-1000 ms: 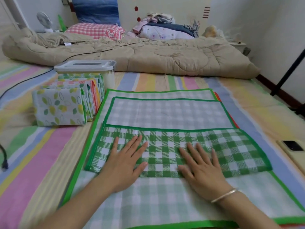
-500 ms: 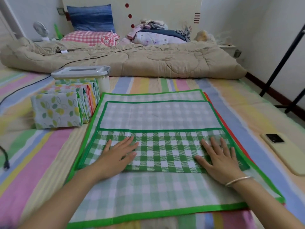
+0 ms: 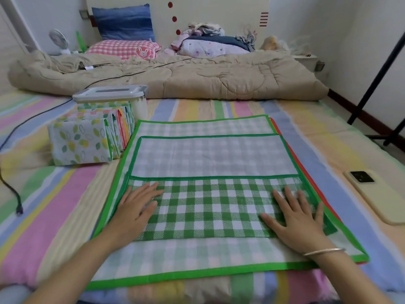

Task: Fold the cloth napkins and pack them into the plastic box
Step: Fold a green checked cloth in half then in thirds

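Outward go both palms from the middle of the fold: left hand (image 3: 135,207) is now near the left end of the dark green flap (image 3: 208,207), right hand (image 3: 295,218) near the right end. Fingers are straight and spread, flat on the cloth and holding nothing. I'm pressing so the crease sets evenly. The green check napkin (image 3: 208,159) stretches ahead of my fingertips, on top of the unfolded pile. The folded napkins (image 3: 81,143) stand in a row ahead-left of my left hand, against the plastic box (image 3: 111,95), whose lid is on, waiting for packing.
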`<state>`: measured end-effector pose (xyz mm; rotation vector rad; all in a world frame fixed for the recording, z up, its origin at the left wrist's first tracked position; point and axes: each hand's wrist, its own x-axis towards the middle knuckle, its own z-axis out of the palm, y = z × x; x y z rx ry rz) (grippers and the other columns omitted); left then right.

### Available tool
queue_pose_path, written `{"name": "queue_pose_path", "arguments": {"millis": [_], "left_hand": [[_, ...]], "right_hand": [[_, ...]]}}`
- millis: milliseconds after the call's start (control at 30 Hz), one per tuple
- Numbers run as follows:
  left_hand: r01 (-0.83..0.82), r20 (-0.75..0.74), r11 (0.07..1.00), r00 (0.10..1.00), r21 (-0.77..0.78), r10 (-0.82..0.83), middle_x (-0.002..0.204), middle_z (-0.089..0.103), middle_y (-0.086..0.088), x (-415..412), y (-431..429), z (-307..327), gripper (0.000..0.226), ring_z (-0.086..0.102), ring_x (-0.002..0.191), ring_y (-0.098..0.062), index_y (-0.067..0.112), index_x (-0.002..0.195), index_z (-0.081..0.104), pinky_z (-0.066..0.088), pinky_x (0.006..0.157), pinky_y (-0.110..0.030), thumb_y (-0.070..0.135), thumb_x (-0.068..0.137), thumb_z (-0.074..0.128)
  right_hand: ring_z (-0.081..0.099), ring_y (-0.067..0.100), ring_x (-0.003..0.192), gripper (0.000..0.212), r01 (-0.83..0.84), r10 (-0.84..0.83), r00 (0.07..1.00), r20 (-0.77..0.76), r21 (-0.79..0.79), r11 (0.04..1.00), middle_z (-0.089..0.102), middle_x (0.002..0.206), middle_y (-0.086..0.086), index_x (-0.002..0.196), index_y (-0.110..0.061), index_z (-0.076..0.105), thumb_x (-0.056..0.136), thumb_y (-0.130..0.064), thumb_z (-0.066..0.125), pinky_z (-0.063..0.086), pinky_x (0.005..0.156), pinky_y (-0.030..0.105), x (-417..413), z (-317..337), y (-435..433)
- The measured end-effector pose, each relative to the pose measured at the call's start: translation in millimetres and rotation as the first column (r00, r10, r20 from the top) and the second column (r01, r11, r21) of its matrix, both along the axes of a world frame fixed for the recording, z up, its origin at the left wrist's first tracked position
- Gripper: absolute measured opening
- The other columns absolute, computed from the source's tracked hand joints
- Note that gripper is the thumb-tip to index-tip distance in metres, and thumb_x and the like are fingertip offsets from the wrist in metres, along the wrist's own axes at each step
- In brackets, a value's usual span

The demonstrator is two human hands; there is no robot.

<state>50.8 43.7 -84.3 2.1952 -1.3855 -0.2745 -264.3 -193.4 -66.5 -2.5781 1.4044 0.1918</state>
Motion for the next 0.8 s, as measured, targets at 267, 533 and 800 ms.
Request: {"name": "queue_pose_path", "arguments": {"millis": [267, 533, 800], "left_hand": [[-0.028, 0.063, 0.998, 0.998, 0.057, 0.024, 0.149, 0.039, 0.023, -36, -46, 49, 0.039, 0.033, 0.141, -0.005, 0.037, 0.139, 0.052, 0.023, 0.119, -0.033, 0.035, 0.101, 0.053], [0.235, 0.259, 0.967, 0.933, 0.094, -0.252, 0.149, 0.044, 0.018, -84, -107, 31, 0.047, 0.038, 0.134, -0.007, 0.036, 0.137, 0.054, 0.027, 0.117, -0.034, 0.051, 0.093, 0.047], [0.231, 0.375, 0.973, 0.9, 0.025, -0.224, 0.128, 0.064, 0.006, -87, -107, 10, 0.04, 0.057, 0.112, -0.023, 0.025, 0.116, 0.066, 0.049, 0.088, -0.04, 0.042, 0.085, 0.049]], "right_hand": [[-0.009, 0.021, 0.15, 0.07, 0.091, -0.084, 0.988, 0.133, -0.05, 0.995, 0.005, 0.163, -0.009, 0.151, -0.045, 0.018, 0.088, -0.076, 0.023, -0.014, 0.116, 0.057, 13, 21, 7], [-0.003, 0.026, 0.15, 0.054, -0.163, 0.207, 0.946, 0.248, -0.185, 0.969, 0.01, 0.163, 0.0, 0.151, -0.033, 0.022, 0.1, -0.042, 0.038, -0.004, 0.12, 0.05, 112, 51, -19], [0.006, 0.033, 0.148, 0.072, -0.334, 0.318, 0.942, -0.103, -0.231, 0.914, 0.007, 0.162, 0.007, 0.154, -0.024, 0.013, 0.091, -0.016, 0.046, 0.005, 0.118, 0.055, 230, 56, -89]]}}
